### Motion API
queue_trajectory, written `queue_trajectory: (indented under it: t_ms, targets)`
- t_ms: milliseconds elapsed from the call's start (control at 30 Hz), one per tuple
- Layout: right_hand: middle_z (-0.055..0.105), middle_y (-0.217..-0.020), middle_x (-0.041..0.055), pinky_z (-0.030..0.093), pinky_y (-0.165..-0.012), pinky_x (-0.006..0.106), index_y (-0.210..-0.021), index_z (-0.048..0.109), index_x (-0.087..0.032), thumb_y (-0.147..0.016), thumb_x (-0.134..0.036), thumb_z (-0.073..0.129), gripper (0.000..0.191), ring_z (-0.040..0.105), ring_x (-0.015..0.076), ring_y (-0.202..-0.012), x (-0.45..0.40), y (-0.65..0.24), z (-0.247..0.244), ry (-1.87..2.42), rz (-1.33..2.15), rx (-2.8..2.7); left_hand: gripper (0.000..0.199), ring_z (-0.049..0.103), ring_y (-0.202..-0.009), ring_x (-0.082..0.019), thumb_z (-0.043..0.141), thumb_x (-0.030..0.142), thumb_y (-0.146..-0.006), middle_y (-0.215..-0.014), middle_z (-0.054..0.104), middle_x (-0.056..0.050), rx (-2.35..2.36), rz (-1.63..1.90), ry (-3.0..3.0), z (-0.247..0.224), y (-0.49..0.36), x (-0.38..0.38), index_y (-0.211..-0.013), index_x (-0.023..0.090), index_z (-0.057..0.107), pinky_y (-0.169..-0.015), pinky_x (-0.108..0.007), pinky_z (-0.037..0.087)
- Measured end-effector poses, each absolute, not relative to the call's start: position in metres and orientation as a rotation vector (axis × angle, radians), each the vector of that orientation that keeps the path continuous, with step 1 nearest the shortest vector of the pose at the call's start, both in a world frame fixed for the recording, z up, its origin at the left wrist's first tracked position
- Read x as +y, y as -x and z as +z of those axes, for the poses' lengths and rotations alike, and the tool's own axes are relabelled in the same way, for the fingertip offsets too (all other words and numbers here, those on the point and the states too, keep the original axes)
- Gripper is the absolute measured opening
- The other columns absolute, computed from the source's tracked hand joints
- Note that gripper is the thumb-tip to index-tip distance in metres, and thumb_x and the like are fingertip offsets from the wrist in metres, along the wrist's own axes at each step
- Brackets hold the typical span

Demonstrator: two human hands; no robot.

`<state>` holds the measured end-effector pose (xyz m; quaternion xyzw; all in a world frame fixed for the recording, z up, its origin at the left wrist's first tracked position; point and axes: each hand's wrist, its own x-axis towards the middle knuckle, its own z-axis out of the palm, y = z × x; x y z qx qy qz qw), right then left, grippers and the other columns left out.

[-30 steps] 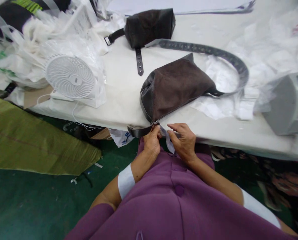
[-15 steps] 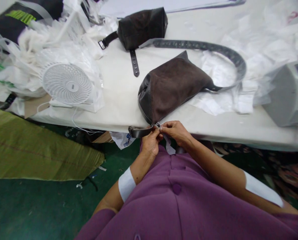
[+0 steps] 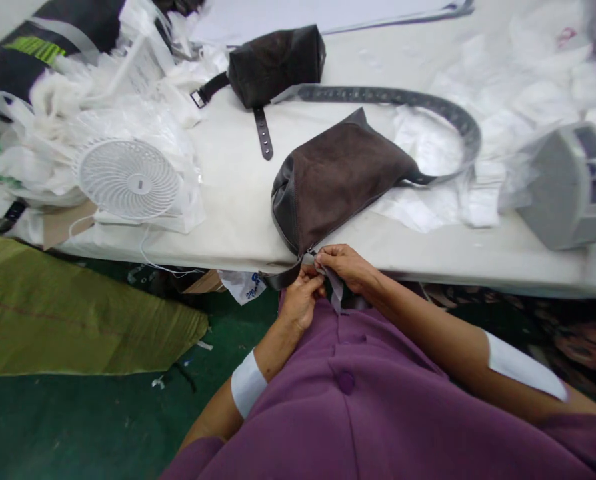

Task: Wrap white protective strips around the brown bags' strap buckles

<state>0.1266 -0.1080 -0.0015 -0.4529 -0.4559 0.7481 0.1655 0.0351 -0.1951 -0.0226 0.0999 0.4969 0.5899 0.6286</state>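
Note:
A dark brown suede handbag with leather side panels lies on the white table, one corner at the table's front edge. My left hand grips that corner's dark leather strap, which hangs down over the edge. My right hand pinches a pale grey strip or tag at the bag's corner, touching my left fingers. The small fitting there is partly hidden by my fingers. A long studded strap curves from the bag's far end across the table.
A black leather bag with a studded tab lies at the back. A white fan sits among plastic wrapping on the left. A grey moulded object stands at right. A green woven sack lies below the table's left side.
The strap end now dips further below the table edge. My hands stay together at the bag's corner. The whole scene has shifted slightly left in view.

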Motion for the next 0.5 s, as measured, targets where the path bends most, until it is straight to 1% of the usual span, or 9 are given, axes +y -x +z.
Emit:
queue_trajectory:
  t_ms: [67,133,200,300,367,433,500]
  targets:
    - [0.040,-0.045,-0.0068,0.024,-0.038,0.018,-0.060,0.050,-0.016,-0.067,-0.026,0.053,0.013,0.035,0.0057,-0.039,-0.112,-0.124,-0.003,1.306,2.023,-1.333,0.025,0.046,-0.053,-0.007,0.070,0.017,-0.063,-0.065,0.051,0.005,1.126,1.316,-0.215,-0.025,-0.036,-0.198,-0.078,0.018,0.049,-0.052,-0.022,0.034]
    - [0.039,-0.047,-0.0068,0.025,-0.040,0.017,-0.058,0.049,-0.016,-0.068,-0.024,0.051,0.014,0.034,0.0050,-0.043,-0.114,-0.122,-0.007,1.296,1.907,-1.416,0.026,0.047,-0.054,-0.008,0.071,0.015,-0.063,-0.064,0.051,0.005,1.130,1.295,-0.199,-0.028,-0.036,-0.199,-0.077,0.018,0.049,-0.052,-0.021,0.035]
    - [0.039,-0.048,-0.0065,0.026,-0.041,0.016,-0.059,0.050,-0.015,-0.071,-0.023,0.050,0.015,0.034,0.0047,-0.044,-0.113,-0.122,-0.011,1.284,1.885,-1.475,0.026,0.047,-0.055,-0.008,0.072,0.015,-0.063,-0.065,0.052,0.005,1.127,1.292,-0.184,-0.032,-0.035,-0.198,-0.077,0.018,0.051,-0.052,-0.021,0.037]
    - [0.047,-0.052,-0.0052,0.029,-0.041,0.015,-0.065,0.053,-0.015,-0.076,-0.021,0.050,0.013,0.039,0.0048,-0.043,-0.110,-0.126,-0.015,1.247,2.068,-1.407,0.031,0.048,-0.059,-0.007,0.075,0.014,-0.060,-0.073,0.054,0.005,1.135,1.301,-0.134,-0.035,-0.033,-0.195,-0.083,0.018,0.056,-0.052,-0.020,0.039]
    - [0.051,-0.056,-0.0039,0.033,-0.040,0.015,-0.074,0.057,-0.014,-0.081,-0.024,0.049,0.014,0.043,0.0053,-0.043,-0.110,-0.130,-0.013,1.218,2.204,-1.270,0.035,0.049,-0.060,-0.006,0.077,0.012,-0.057,-0.076,0.055,0.005,1.142,1.296,-0.109,-0.032,-0.033,-0.193,-0.086,0.019,0.058,-0.051,-0.018,0.040]
    - [0.053,-0.058,-0.0034,0.036,-0.042,0.015,-0.084,0.061,-0.014,-0.087,-0.030,0.048,0.020,0.047,0.0061,-0.044,-0.110,-0.133,-0.010,1.212,2.276,-1.182,0.035,0.049,-0.060,-0.006,0.077,0.010,-0.056,-0.076,0.055,0.006,1.156,1.273,-0.113,-0.026,-0.035,-0.192,-0.084,0.020,0.059,-0.049,-0.017,0.041]
    - [0.054,-0.059,-0.0032,0.039,-0.044,0.016,-0.089,0.063,-0.014,-0.087,-0.038,0.051,0.027,0.049,0.0069,-0.048,-0.108,-0.136,-0.006,1.239,2.256,-1.260,0.033,0.050,-0.059,-0.006,0.076,0.009,-0.054,-0.077,0.058,0.006,1.199,1.233,-0.135,-0.017,-0.039,-0.192,-0.082,0.021,0.061,-0.048,-0.016,0.043]
